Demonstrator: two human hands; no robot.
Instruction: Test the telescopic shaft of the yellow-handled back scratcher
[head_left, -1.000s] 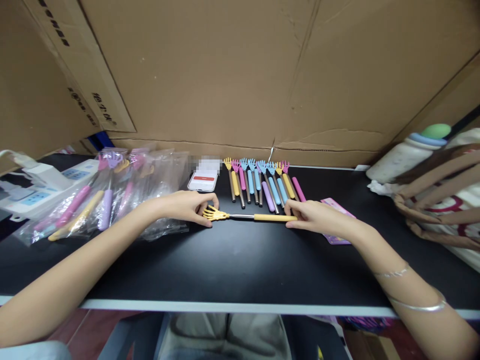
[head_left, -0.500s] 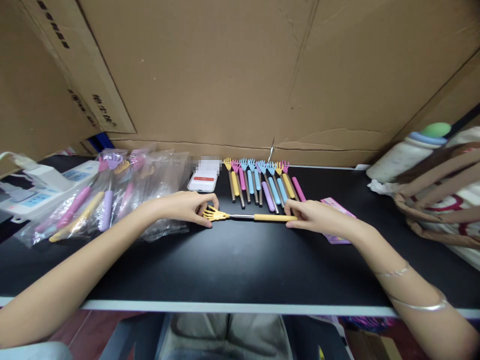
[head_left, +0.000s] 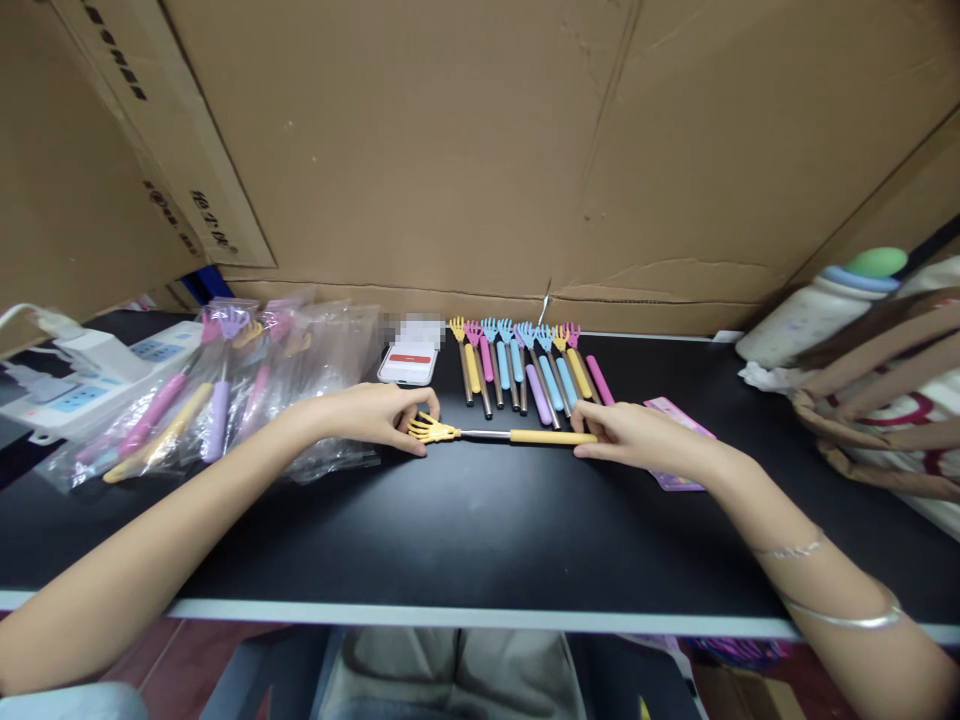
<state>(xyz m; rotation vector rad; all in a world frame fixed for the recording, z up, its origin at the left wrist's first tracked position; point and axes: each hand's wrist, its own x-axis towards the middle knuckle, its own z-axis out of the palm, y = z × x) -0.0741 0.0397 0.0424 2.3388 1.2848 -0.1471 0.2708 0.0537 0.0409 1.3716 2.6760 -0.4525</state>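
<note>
A yellow back scratcher (head_left: 551, 437), with a hand-shaped head, a metal shaft and a yellow grip, lies level across the black table in front of me. My left hand (head_left: 381, 415) pinches the tips of its head between thumb and fingers. At the other end, my right hand (head_left: 619, 432) is closed on the end of the grip. Just behind it is a row of back scratchers (head_left: 517, 370) in yellow, pink, blue and purple, heads toward the cardboard wall. Beside my right wrist lies a pink-purple card (head_left: 679, 420), partly covered by the hand.
Clear plastic bags (head_left: 322, 340), several holding back scratchers, lie at the left next to a white power strip (head_left: 169, 350). A phone (head_left: 409, 362) rests behind my left hand. A bottle (head_left: 806, 310) and a brown-handled bag (head_left: 885, 400) stand at the right. Cardboard (head_left: 450, 150) walls the back.
The view has shifted very slightly. Both hands keep the same hold on the yellow back scratcher, and nothing else has visibly moved.
</note>
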